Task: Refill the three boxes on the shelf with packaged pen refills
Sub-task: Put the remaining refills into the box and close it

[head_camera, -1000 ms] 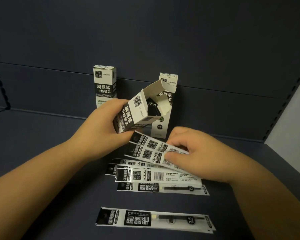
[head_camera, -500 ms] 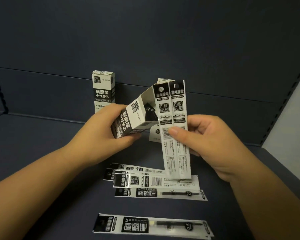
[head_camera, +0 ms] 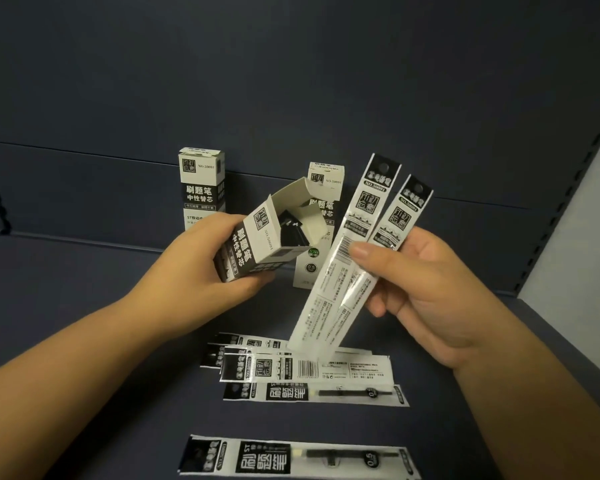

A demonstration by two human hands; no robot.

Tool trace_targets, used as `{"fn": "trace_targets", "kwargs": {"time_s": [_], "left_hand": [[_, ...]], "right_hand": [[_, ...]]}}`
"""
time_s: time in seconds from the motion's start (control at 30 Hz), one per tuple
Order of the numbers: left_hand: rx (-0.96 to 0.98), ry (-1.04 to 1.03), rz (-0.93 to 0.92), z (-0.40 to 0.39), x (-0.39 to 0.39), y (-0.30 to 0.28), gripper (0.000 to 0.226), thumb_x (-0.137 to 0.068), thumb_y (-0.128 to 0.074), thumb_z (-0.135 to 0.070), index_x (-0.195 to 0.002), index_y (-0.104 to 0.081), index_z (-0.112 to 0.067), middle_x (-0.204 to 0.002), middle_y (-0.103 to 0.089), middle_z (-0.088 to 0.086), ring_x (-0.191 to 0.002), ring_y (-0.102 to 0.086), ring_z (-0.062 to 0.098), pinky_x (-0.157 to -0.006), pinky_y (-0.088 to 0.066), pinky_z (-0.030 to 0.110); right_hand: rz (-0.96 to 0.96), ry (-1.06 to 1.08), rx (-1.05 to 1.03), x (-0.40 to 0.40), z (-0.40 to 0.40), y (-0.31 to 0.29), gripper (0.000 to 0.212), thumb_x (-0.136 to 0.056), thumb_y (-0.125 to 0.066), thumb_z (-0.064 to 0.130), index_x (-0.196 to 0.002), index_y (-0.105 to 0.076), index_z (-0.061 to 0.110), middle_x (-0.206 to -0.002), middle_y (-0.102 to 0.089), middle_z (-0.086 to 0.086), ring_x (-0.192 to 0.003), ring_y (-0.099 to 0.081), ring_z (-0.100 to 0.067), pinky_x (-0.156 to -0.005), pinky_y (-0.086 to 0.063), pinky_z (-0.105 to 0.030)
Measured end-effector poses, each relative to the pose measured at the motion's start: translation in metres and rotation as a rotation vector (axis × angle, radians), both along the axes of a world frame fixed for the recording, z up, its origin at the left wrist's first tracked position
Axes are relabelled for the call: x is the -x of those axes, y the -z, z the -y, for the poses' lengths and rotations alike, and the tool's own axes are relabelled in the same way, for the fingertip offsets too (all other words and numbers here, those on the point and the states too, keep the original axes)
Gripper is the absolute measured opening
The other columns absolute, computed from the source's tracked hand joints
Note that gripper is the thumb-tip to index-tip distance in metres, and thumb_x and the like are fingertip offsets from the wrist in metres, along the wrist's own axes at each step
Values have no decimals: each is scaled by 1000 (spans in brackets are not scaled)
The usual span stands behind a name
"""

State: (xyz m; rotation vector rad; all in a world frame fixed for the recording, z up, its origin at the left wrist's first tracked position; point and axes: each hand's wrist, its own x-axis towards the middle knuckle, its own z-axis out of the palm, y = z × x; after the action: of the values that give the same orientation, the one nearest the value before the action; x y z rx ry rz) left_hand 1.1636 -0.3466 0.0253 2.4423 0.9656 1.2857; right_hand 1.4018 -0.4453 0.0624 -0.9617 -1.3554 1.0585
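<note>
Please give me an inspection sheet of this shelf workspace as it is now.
Surface: dark blue shelf, refill packets lying loose on it.
Job's things: open box tilted in left hand; two boxes upright at back; two held packets in right hand; packet pile; single packet nearest.
Clutter: nothing seen.
Hands: both grip, fingers curled.
Cables: nothing seen.
Surroundings: blue back panel, pale side wall.

A shop's stationery display: a dark blue metal shelf (head_camera: 84,289) with a slotted upright (head_camera: 565,188) at the right, stocked with identical retail boxes (head_camera: 201,188) and barcoded refill packets (head_camera: 305,368).
</note>
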Motion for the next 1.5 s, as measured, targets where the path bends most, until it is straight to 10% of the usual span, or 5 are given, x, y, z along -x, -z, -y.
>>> {"fn": "trace_targets", "kwargs": {"time_s": [0.23,0.7,1.33,1.5], "left_hand": [[-2,-8,-3,0,0,1,43,-74,-78,-44,-107,-51,-53,-104,-60,-24,-102,-56,-7,-78,-40,3],[-16,14,-86,2,-1,1,49,-73,-77,-48,-113,-49,-55,-112,-56,-30,-107,-54,-9,-79,-41,5],[-40,23,-134,2,-5,6,49,-73,-74,-53,-117,-55,-45,-111,-55,-27,-105,-57,-1,-79,-48,21],[-49,34,-137,4,-8,6,50,-74,-74,-53,-119,-57,-42,-110,-56,-25,-104,-59,0,-81,-53,28]], "right_hand": [[-144,33,-27,1,-3,0,26,-80,-71,23,-103,-72,10,-102,-67,-17,-61,-48,-7,-47,-41,-17],[-446,332,-128,10,-1,-3,13,-98,-62,18,-108,-67,11,-89,-77,-6,-54,-56,-6,-49,-51,-20],[-172,416,-121,35,2,15,6,-92,-70,21,-95,-72,16,-81,-78,-6,-58,-67,-15,-56,-54,-28],[20,400,-102,35,1,21,4,-88,-74,24,-88,-72,22,-68,-72,18,-66,-67,5,-58,-50,-9]]}}
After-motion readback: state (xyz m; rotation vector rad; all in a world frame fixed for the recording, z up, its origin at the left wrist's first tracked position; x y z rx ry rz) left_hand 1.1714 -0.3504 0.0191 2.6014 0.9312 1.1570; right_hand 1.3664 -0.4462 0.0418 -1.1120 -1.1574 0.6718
